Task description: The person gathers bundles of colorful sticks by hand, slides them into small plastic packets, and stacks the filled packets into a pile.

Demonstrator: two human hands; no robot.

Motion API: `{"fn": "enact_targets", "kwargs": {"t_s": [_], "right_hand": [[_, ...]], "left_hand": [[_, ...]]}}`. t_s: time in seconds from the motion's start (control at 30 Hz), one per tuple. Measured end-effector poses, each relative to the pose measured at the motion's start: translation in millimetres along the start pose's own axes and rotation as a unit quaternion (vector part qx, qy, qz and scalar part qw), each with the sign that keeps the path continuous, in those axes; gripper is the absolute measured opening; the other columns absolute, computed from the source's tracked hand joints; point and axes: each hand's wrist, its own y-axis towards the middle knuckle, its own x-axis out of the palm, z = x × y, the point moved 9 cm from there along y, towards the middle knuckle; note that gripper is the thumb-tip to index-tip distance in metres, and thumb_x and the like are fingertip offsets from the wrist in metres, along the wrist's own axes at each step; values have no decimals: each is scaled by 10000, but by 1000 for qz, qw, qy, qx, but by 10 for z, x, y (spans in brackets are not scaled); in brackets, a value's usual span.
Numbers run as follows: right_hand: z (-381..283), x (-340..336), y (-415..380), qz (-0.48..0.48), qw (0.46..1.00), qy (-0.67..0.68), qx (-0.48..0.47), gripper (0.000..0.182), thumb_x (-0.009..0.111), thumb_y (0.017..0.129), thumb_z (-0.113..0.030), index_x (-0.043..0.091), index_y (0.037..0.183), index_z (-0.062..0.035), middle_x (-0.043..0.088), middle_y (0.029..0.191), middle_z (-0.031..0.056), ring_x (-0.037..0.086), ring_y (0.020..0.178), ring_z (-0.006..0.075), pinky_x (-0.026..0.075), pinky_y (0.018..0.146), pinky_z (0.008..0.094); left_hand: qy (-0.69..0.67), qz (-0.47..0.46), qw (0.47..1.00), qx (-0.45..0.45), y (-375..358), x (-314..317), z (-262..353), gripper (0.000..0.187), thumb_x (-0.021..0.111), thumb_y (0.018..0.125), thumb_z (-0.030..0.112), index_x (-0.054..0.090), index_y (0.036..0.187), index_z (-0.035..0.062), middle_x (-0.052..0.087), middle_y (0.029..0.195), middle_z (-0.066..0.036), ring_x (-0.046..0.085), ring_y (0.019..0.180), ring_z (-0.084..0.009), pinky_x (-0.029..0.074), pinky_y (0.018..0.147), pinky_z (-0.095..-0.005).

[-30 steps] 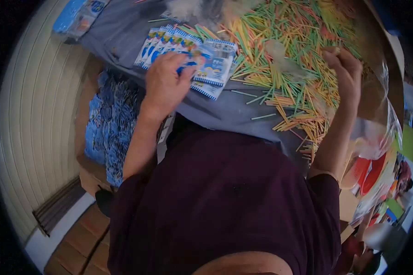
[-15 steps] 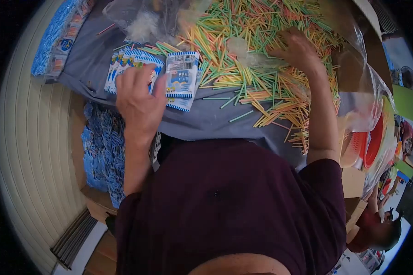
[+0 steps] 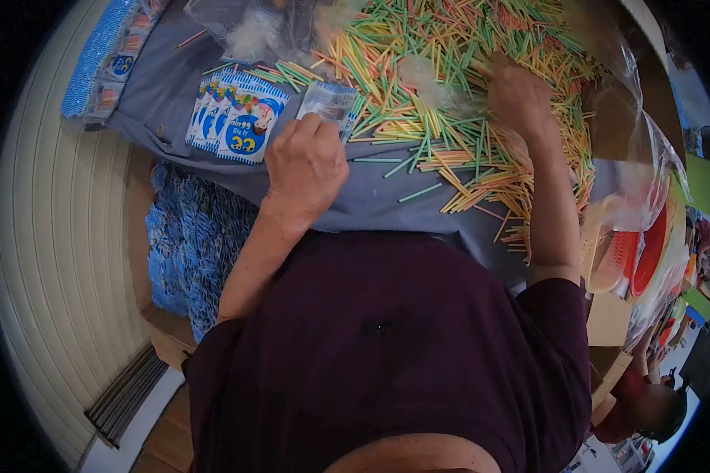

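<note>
My left hand (image 3: pixel 308 162) is closed, its curled fingers at the near edge of a blue-and-white packet (image 3: pixel 327 101). The fingertips are hidden from above. Just left of it, several printed packets (image 3: pixel 248 122) lie fanned and overlapping on the grey cloth. My right hand (image 3: pixel 521 98) rests in a large heap of thin coloured sticks (image 3: pixel 418 118), green, yellow, orange and pink. Its fingers are bent together around sticks at the heap, and their tips are partly hidden.
A strip of filled packets (image 3: pixel 106 87) lies at the upper left. Below the cloth (image 3: pixel 371 201), a cardboard box (image 3: pixel 170 343) holds many blue wrappers (image 3: pixel 189 244). Clear plastic (image 3: pixel 647 150) and a red basket (image 3: pixel 651 248) stand at the right. Another person (image 3: pixel 639 402) is at lower right.
My left hand has moved right from the fanned packets to the packet beside them, and its fingers have closed. My right hand has drawn its fingers together among the sticks.
</note>
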Motion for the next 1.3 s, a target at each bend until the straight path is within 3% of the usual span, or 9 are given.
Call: {"fn": "enact_targets", "kwargs": {"t_s": [0.3,0.4,0.47,0.77,0.8,0.87,0.9,1.23,1.3], "right_hand": [[670,158,170,129,893,423,81,687,529,844,-365,424,1422,-9,635,1157,240,625,1019,351,478,839,514],[765,219,157,148,841,495,158,609,592,854,-361,535,1344,-2,674,1088,175,641,952,294,484,811,497],[467,-45,145,146,838,520,79,394,657,852,-259,639,1144,3,482,623,-12,394,571,97,340,582,305],[532,-122,242,141,631,760,-71,248,650,944,-317,723,1019,-93,666,876,26,610,846,131,491,781,340],[388,-140,183,143,631,759,-69,248,650,944,-317,723,1019,-93,666,876,26,610,846,131,491,781,340],[305,20,56,106,910,379,129,265,627,960,-313,708,995,-63,661,919,21,604,902,153,473,835,354],[475,547,281,93,849,519,-25,338,594,966,-387,709,992,-70,676,974,23,599,967,173,459,863,354],[542,-208,176,141,767,626,-10,288,602,970,-367,725,968,-106,634,836,19,570,790,128,456,696,351],[492,-170,177,78,882,463,34,262,611,959,-336,708,1011,-99,655,841,56,612,799,182,481,703,378]], "left_hand": [[-85,137,986,40,-130,-87,47,142,641,693,11,518,658,72,518,735,-65,555,693,-267,472,566,-379],[-71,101,992,8,-93,-96,55,124,636,706,14,528,679,68,522,762,-68,556,730,-272,481,583,-369],[-55,82,995,-10,-78,-104,40,75,628,718,21,564,720,61,527,785,-70,556,755,-280,490,602,-377],[-48,99,993,39,-96,-96,-105,157,645,722,29,680,871,63,578,816,-46,583,802,-266,494,669,-358],[-49,98,993,41,-136,-94,-97,157,645,722,29,680,871,63,578,816,-46,583,802,-266,494,669,-358],[-44,81,995,24,-165,-52,-94,160,651,730,36,686,884,59,584,827,-52,588,803,-263,494,666,-356],[-50,81,995,25,-178,-74,-50,160,651,730,36,686,884,59,584,827,-52,588,803,-263,494,666,-356],[-152,112,982,8,-102,-204,-262,135,686,693,-8,681,817,45,576,801,-60,577,788,-253,480,654,-368],[-149,122,981,15,-116,-207,-234,135,693,685,-13,682,807,46,576,797,-57,575,787,-251,478,655,-369]]}}
